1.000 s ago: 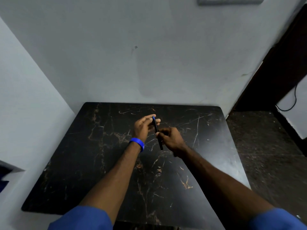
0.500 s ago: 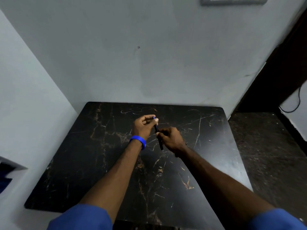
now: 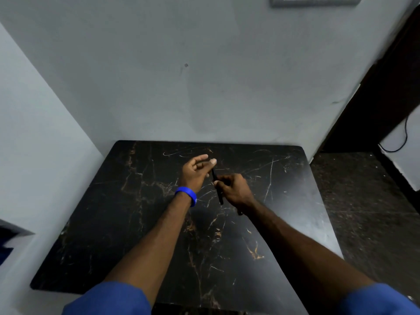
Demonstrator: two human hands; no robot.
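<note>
A thin black pen point(image 3: 217, 189) hangs above the black marble table point(image 3: 127, 223), slanting from upper left to lower right. My right hand point(image 3: 234, 189) grips its middle with curled fingers. My left hand point(image 3: 195, 172), with a blue wristband point(image 3: 186, 194), lies just left of the pen. Its fingers are stretched out and loose, and the thumb tip sits at the pen's upper end. That upper end is hidden behind the thumb.
The table stands in a corner, with pale walls at its back and left. To the right are a dark speckled floor point(image 3: 363, 201), a dark door frame point(image 3: 386, 87) and a black cable point(image 3: 402, 142). A frame edge point(image 3: 313, 1) hangs high on the wall.
My left hand's fingers have opened out from their pinch on the pen's blue tip, which no longer shows. My right hand keeps its grip, and the pen has barely moved.
</note>
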